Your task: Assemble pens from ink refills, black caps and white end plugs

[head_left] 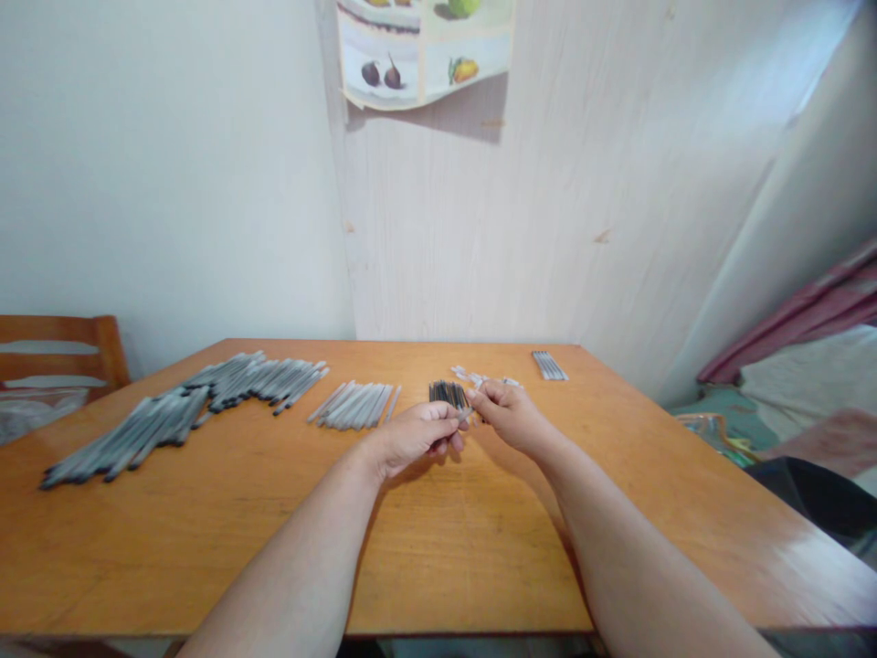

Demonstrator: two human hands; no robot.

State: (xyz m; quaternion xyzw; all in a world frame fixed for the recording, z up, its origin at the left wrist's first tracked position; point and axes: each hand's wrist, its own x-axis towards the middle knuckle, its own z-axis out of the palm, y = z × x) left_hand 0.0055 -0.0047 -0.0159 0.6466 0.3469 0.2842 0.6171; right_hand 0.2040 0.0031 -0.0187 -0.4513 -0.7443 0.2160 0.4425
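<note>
A pale wall [438,228] rises behind the wooden bench [411,567], whose far edge runs just below it. On the wall hangs a poster [380,55] of painted fruit, its lower edge curling. A wooden chair [110,343] stands beyond the bench's left edge.

The largest group on the bench is a heap of grey sticks with dark ends [137,434], spread from the left edge up towards the far left corner. The person's left hand [417,437] and right hand [507,416] meet above the middle of the bench, nearly touching. The left fingers are pinched around a small pale piece [465,415]; the right fingers are drawn together at its other side, though whether they grip it too cannot be told.

Between the heap and the left hand lies a row of clear tubes [356,405], roughly side by side. Smaller is the bundle of thin black rods [447,393], just past the hands. A neat set of grey sticks [549,366] lies near the far right corner. Smallest are the scattered white bits [472,376], partly behind the right hand.
</note>
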